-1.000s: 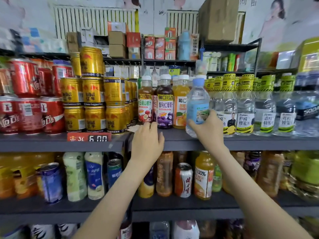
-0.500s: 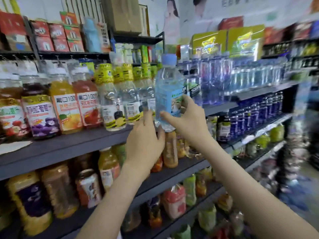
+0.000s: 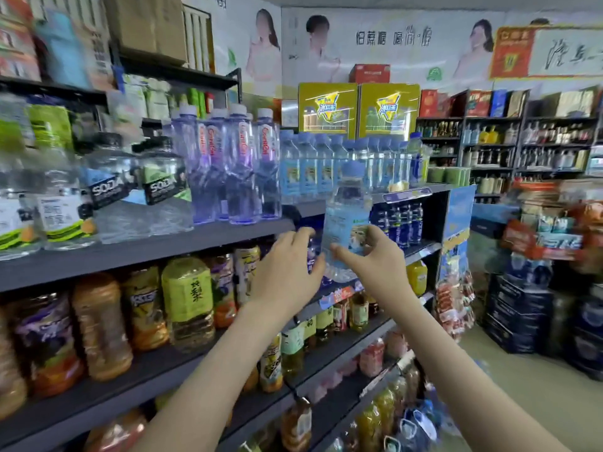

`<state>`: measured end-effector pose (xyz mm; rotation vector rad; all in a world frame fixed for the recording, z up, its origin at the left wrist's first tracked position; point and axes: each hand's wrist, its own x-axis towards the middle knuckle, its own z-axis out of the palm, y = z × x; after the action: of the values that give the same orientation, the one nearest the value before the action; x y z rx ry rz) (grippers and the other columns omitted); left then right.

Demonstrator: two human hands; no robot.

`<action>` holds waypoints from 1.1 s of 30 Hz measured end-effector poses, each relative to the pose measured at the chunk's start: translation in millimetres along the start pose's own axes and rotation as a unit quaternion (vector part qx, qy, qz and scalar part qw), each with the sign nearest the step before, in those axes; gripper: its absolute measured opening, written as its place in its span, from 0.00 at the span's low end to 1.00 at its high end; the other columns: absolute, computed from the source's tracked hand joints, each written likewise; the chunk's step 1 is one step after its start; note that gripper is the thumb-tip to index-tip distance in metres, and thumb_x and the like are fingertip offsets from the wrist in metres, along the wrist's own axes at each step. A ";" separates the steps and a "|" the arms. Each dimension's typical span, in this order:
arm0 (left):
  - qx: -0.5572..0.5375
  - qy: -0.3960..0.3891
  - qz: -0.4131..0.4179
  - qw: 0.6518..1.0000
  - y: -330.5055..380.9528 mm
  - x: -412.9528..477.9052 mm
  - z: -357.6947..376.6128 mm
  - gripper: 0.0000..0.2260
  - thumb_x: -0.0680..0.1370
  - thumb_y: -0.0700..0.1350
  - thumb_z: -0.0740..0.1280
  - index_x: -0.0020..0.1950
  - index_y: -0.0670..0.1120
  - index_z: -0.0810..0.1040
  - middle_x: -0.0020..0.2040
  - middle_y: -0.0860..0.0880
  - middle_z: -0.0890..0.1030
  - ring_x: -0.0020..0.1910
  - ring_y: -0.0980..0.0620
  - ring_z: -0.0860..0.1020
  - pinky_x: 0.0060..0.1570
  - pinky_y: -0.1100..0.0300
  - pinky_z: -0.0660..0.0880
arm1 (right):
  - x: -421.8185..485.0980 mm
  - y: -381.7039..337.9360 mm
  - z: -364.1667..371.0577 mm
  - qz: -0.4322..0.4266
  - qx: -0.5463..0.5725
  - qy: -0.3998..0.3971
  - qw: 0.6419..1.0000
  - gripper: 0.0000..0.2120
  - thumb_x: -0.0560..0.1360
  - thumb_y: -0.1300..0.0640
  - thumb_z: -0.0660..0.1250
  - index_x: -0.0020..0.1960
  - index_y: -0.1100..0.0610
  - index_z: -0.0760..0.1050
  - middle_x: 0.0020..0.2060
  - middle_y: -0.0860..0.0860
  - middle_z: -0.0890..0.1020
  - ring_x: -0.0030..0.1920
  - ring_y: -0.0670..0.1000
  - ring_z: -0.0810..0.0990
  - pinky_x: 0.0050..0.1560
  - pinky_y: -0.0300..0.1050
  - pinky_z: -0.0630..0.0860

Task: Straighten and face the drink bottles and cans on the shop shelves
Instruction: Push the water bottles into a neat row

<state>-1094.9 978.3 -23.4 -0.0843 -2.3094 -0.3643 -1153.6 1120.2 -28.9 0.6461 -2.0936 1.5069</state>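
Observation:
My right hand (image 3: pixel 370 256) grips a clear water bottle (image 3: pixel 347 210) with a blue cap and pale blue label, held upright in the air in front of the shelves. Beside it, my left hand (image 3: pixel 288 272) has relaxed fingers whose tips touch the bottle's lower left side. On the upper shelf (image 3: pixel 146 252) behind stands a row of matching blue-label water bottles (image 3: pixel 313 168), to the right of tall purple-tinted bottles (image 3: pixel 228 168). Soda water packs (image 3: pixel 137 187) sit further left.
The shelf below carries juice and tea bottles (image 3: pixel 186 305), and dark blue bottles (image 3: pixel 404 223) fill the far end. Yellow display boxes (image 3: pixel 359 109) stand on top. Stacked drink cases (image 3: pixel 538 314) stand on the floor at right, across the aisle.
The view has swung right along the aisle. My right hand has carried the blue-cap bottle from the juice section to in front of the water bottles, with my left hand following beside it.

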 end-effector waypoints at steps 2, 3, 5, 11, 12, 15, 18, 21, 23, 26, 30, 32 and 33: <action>0.016 0.006 -0.003 1.000 7.5 18.7 26.3 0.19 0.80 0.53 0.58 0.70 0.49 0.65 0.63 0.51 0.72 0.61 0.51 0.72 0.47 0.60 0.69 | 19.8 28.4 -18.5 0.009 -0.001 0.005 1.000 0.16 0.71 0.51 0.73 0.56 0.52 0.74 0.46 0.44 0.81 0.44 0.38 0.78 0.38 0.28 0.74; 0.028 0.010 -0.009 1.000 9.2 28.9 38.6 0.19 0.81 0.53 0.58 0.70 0.49 0.65 0.63 0.51 0.71 0.61 0.50 0.72 0.45 0.60 0.68 | 30.2 43.4 -25.6 0.014 0.000 0.008 1.000 0.16 0.71 0.51 0.73 0.56 0.52 0.74 0.46 0.44 0.81 0.44 0.37 0.78 0.38 0.28 0.74; 0.048 0.028 -0.020 0.998 9.5 51.0 61.3 0.18 0.81 0.51 0.58 0.70 0.48 0.66 0.63 0.49 0.72 0.61 0.49 0.71 0.46 0.58 0.69 | 52.2 72.3 -35.7 0.029 0.012 0.018 0.999 0.17 0.71 0.52 0.73 0.57 0.53 0.73 0.47 0.45 0.81 0.44 0.40 0.79 0.40 0.32 0.75; 0.135 0.093 0.051 0.985 -6.7 146.3 135.6 0.18 0.76 0.41 0.67 0.65 0.40 0.74 0.59 0.37 0.76 0.55 0.37 0.76 0.52 0.46 0.75 | 147.6 140.8 -45.7 0.003 0.018 0.065 0.998 0.16 0.72 0.52 0.73 0.55 0.54 0.72 0.45 0.47 0.80 0.42 0.46 0.80 0.41 0.41 0.77; 0.144 0.104 0.056 0.982 -9.8 164.0 146.7 0.18 0.74 0.40 0.69 0.64 0.40 0.75 0.61 0.36 0.76 0.57 0.35 0.76 0.53 0.44 0.75 | 167.8 147.9 -44.4 -0.001 0.025 0.067 0.997 0.15 0.71 0.51 0.73 0.54 0.54 0.72 0.44 0.46 0.80 0.42 0.45 0.80 0.41 0.41 0.76; 0.152 0.102 0.057 0.982 -14.7 213.6 169.6 0.21 0.76 0.40 0.67 0.70 0.44 0.71 0.69 0.37 0.69 0.67 0.36 0.68 0.65 0.41 0.66 | 229.7 160.6 -35.3 -0.027 0.027 0.055 0.998 0.15 0.71 0.51 0.73 0.53 0.54 0.71 0.43 0.44 0.79 0.42 0.44 0.78 0.40 0.33 0.74; 0.197 0.095 0.061 0.974 -21.6 257.2 189.6 0.26 0.79 0.44 0.64 0.76 0.48 0.60 0.76 0.40 0.56 0.75 0.41 0.54 0.73 0.46 0.49 | 282.1 170.1 -20.6 -0.056 0.008 0.038 0.998 0.19 0.71 0.50 0.73 0.56 0.57 0.71 0.42 0.43 0.75 0.41 0.39 0.73 0.38 0.26 0.68; 0.240 0.080 0.036 0.967 -25.6 286.2 208.0 0.32 0.79 0.50 0.63 0.78 0.51 0.50 0.78 0.43 0.46 0.77 0.44 0.43 0.72 0.45 0.39 | 318.7 183.2 -1.1 -0.062 -0.012 0.018 0.998 0.26 0.71 0.49 0.73 0.62 0.60 0.69 0.50 0.51 0.78 0.49 0.49 0.77 0.43 0.34 0.70; 0.270 0.080 0.026 0.959 -26.9 296.0 220.4 0.33 0.78 0.50 0.64 0.78 0.51 0.51 0.78 0.43 0.46 0.76 0.42 0.42 0.71 0.42 0.37 | 334.3 190.9 9.6 -0.054 -0.027 0.007 0.998 0.29 0.71 0.48 0.72 0.64 0.62 0.67 0.52 0.53 0.79 0.51 0.53 0.77 0.46 0.43 0.73; 0.280 0.129 0.009 0.951 -19.6 304.3 238.2 0.31 0.74 0.49 0.69 0.75 0.50 0.62 0.77 0.40 0.55 0.76 0.38 0.48 0.70 0.37 0.40 | 350.4 197.9 17.6 -0.055 -0.050 -0.019 0.997 0.24 0.72 0.48 0.71 0.57 0.61 0.66 0.42 0.50 0.73 0.39 0.50 0.73 0.33 0.40 0.67; 0.259 0.156 -0.026 0.953 -8.6 310.8 263.2 0.29 0.75 0.50 0.68 0.75 0.50 0.62 0.77 0.38 0.51 0.76 0.39 0.44 0.68 0.37 0.36 | 360.4 209.7 20.4 -0.133 -0.153 -0.049 0.978 0.27 0.76 0.41 0.59 0.63 0.62 0.65 0.52 0.54 0.69 0.48 0.50 0.69 0.44 0.38 0.65; 0.259 0.168 -0.029 0.951 -6.3 312.4 270.6 0.31 0.75 0.48 0.69 0.75 0.50 0.61 0.77 0.38 0.51 0.76 0.39 0.46 0.69 0.36 0.41 | 363.7 220.9 15.9 -0.187 -0.146 -0.021 0.971 0.28 0.79 0.44 0.54 0.72 0.61 0.60 0.61 0.58 0.68 0.59 0.55 0.67 0.57 0.42 0.62; 0.263 0.173 -0.027 0.949 -5.3 313.3 273.6 0.33 0.74 0.47 0.71 0.76 0.50 0.60 0.77 0.39 0.52 0.76 0.40 0.48 0.70 0.36 0.45 | 365.5 223.8 12.7 -0.212 -0.102 -0.032 0.971 0.27 0.80 0.49 0.58 0.73 0.61 0.57 0.64 0.60 0.67 0.63 0.57 0.66 0.61 0.44 0.62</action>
<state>-1504.5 1035.5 21.7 0.2871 -1.9874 0.2072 -1577.7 1135.7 32.8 0.9965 -1.9613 1.0317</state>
